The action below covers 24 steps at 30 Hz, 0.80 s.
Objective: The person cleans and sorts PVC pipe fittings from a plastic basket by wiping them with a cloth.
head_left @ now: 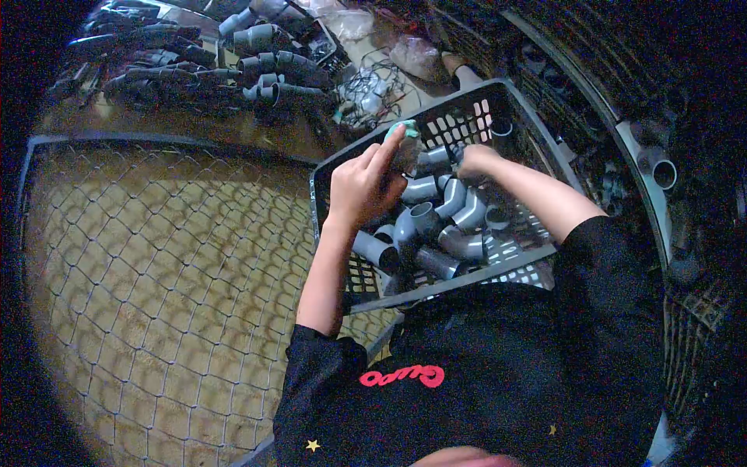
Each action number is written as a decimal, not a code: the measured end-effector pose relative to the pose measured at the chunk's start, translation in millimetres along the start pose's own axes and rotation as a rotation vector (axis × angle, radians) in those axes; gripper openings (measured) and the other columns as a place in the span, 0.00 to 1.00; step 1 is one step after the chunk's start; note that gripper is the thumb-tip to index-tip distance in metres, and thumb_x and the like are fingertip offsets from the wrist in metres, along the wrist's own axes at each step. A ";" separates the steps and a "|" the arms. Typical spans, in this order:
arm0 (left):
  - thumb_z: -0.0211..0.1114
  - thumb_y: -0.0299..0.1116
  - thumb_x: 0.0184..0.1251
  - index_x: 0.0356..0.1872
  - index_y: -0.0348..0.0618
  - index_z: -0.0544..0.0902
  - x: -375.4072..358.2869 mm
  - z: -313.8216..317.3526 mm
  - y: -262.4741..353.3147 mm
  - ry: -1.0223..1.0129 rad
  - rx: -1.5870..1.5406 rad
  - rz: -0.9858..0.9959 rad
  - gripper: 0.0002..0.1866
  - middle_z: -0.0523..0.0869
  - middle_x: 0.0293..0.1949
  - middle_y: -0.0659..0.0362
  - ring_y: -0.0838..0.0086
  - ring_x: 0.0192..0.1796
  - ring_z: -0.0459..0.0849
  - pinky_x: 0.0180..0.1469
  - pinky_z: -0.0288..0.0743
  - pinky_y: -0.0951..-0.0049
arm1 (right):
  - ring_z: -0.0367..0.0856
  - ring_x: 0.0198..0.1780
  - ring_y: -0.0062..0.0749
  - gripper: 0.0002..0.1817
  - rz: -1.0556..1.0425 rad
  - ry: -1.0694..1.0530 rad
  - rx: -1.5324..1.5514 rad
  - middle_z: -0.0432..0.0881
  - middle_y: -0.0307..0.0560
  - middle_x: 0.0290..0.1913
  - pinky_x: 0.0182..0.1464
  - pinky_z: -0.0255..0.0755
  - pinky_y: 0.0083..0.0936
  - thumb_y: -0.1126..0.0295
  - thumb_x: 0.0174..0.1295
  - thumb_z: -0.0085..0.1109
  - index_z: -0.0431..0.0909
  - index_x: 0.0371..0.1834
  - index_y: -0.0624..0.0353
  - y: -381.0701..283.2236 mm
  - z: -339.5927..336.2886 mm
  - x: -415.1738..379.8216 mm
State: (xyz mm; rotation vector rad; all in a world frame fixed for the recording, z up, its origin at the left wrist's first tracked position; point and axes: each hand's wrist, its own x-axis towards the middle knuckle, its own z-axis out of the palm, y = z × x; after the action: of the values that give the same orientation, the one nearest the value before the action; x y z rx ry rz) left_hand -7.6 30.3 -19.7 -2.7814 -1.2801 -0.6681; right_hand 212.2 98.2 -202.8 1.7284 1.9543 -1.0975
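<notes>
A black plastic basket (424, 294) with slotted sides stands tilted in front of me, holding several grey pipe elbows (469, 210). Over its left part is my left hand (363, 184), index finger stretched and thumb apart from it. Something teal (406, 127) shows at that fingertip. A dull grey-brown thing (407, 158) lies between finger and thumb, too blurred to name. Inside the far right part, my right hand (476, 162) has its fingers closed at the end of a grey pipe fitting (434, 159); its fingertips are partly hidden.
Chain-link mesh (163, 296) in a dark frame spreads on the left. Grey and black pipe fittings (284, 89) are piled at the back left. Clear plastic bags (416, 56) and tangled dark strips (373, 93) lie behind the basket. A curved rail (652, 206) runs down the right.
</notes>
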 end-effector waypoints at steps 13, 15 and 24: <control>0.68 0.32 0.45 0.64 0.54 0.77 -6.5 -15.1 -8.2 0.163 -0.030 0.033 0.36 0.79 0.28 0.58 0.63 0.26 0.80 0.29 0.77 0.65 | 0.75 0.40 0.21 0.23 -0.577 -0.447 0.825 0.75 0.37 0.38 0.36 0.73 0.25 0.59 0.57 0.63 0.75 0.52 0.59 -34.6 -95.9 -90.7; 0.68 0.34 0.41 0.61 0.55 0.80 -4.5 -23.1 -0.9 0.143 0.049 0.149 0.35 0.77 0.25 0.62 0.69 0.23 0.79 0.27 0.74 0.68 | 0.76 0.49 0.26 0.26 -0.712 -0.515 1.015 0.78 0.38 0.50 0.51 0.71 0.30 0.49 0.65 0.52 0.73 0.59 0.54 -43.2 -94.7 -94.6; 0.69 0.41 0.47 0.65 0.48 0.76 -4.5 -16.3 -5.3 0.230 0.167 0.030 0.37 0.75 0.23 0.61 0.69 0.23 0.78 0.27 0.73 0.68 | 0.81 0.48 0.27 0.37 -0.606 -0.283 1.441 0.82 0.40 0.51 0.51 0.74 0.26 0.32 0.69 0.38 0.75 0.61 0.52 -85.5 -90.8 -118.9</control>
State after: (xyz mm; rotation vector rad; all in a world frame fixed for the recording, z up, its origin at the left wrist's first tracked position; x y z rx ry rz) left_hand -20.1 27.6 -7.5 -2.5014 -1.1880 -0.8109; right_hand 181.0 80.7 -34.2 1.1342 1.4717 -3.2566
